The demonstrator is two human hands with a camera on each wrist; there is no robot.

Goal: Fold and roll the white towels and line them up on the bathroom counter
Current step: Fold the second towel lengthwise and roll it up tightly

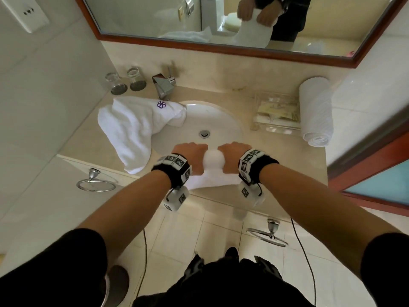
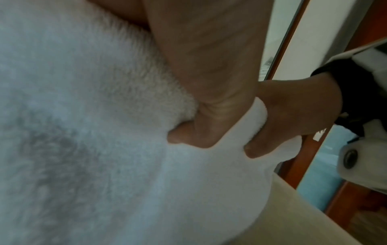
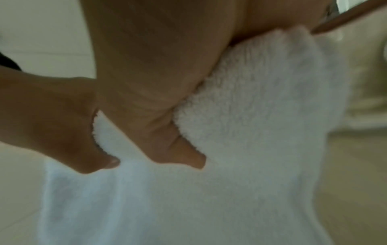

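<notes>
Beige marble makes up the bathroom counter (image 1: 93, 138), set under a wood-framed mirror (image 1: 221, 23) and around a white oval sink (image 1: 212, 120). Across the counter's left side lies an unfolded white towel (image 1: 130, 129) with a purple emblem, one corner spilling over the sink rim just below the chrome faucet (image 1: 163, 84). At the far right a finished rolled towel (image 1: 316, 111) lies along the counter edge, just beside a clear amenity tray (image 1: 276, 111); two drinking glasses (image 1: 126, 82) stand at the back left. At the front edge of the sink sits the towel being rolled (image 1: 212, 160), its loose tail lying flat toward the person and reaching the counter's front edge. The terry looks thick, soft and light, so it should compress readily and spring loose if released; the best hold is probably on the roll itself, near both ends, with even pressure. The left hand (image 1: 191, 156) and right hand (image 1: 232, 155) flank the roll, each grip closed around it: both wrist views show a thumb dug into the pile under the roll, while the head view shows the fingers curled over its top.
</notes>
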